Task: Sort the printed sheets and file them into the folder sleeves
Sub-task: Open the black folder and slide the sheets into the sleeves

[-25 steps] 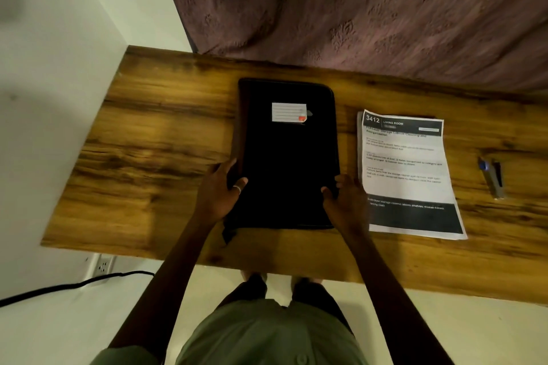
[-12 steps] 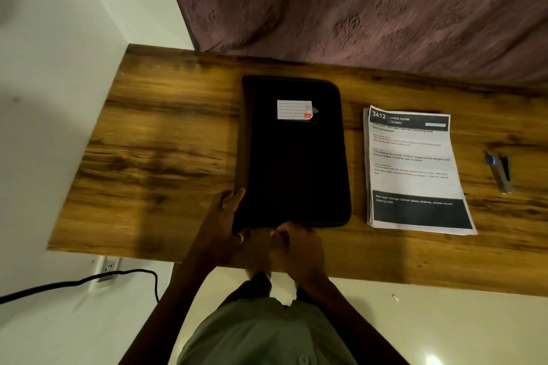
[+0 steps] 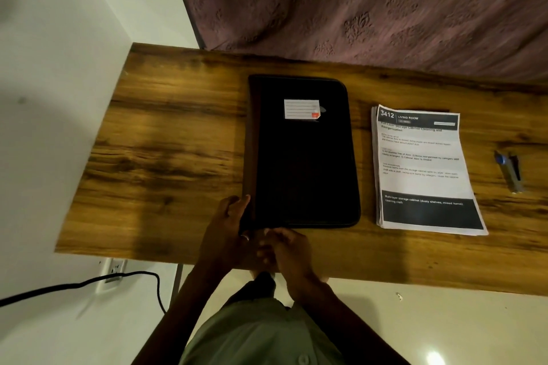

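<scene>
At the folder (image 3: 302,163) corner, left hand (image 3: 228,225) grips, right hand (image 3: 286,249) beside

Both bare forearms come in from below and draw together in front of the person's body. The left hand (image 3: 232,224) grips the near left corner of the folder (image 3: 302,163), its fingers curled round the edge, with a ring (image 3: 245,236) on one of them. The right hand (image 3: 286,249) sits just beside it, back upward, fingers bent in toward the left hand. Its fingertips are blurred, so I cannot tell whether they pinch anything.
</scene>
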`<state>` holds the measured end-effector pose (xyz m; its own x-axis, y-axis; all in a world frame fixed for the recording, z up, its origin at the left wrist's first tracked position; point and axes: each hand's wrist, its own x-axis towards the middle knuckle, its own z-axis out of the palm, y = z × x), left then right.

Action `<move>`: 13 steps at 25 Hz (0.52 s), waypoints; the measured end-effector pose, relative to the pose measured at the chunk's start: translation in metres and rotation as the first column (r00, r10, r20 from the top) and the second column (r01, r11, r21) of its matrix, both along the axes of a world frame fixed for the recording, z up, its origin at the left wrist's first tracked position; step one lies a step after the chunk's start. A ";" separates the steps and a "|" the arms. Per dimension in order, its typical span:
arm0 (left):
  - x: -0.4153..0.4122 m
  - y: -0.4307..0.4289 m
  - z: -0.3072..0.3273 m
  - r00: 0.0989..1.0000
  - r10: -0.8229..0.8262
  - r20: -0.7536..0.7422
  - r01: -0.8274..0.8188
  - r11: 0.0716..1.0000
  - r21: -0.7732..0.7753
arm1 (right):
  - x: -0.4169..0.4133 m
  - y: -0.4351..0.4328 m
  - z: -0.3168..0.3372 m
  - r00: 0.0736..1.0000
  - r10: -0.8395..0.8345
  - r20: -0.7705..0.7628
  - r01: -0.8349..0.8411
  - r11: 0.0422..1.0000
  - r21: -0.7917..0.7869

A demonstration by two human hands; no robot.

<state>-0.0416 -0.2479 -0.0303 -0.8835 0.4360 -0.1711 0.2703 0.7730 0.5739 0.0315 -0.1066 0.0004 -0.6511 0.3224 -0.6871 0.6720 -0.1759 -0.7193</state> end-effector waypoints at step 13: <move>-0.002 0.013 -0.012 0.861 -0.327 -0.390 0.253 0.940 -0.229 | 0.007 0.043 0.007 0.939 -0.322 0.121 0.344 0.869 -0.355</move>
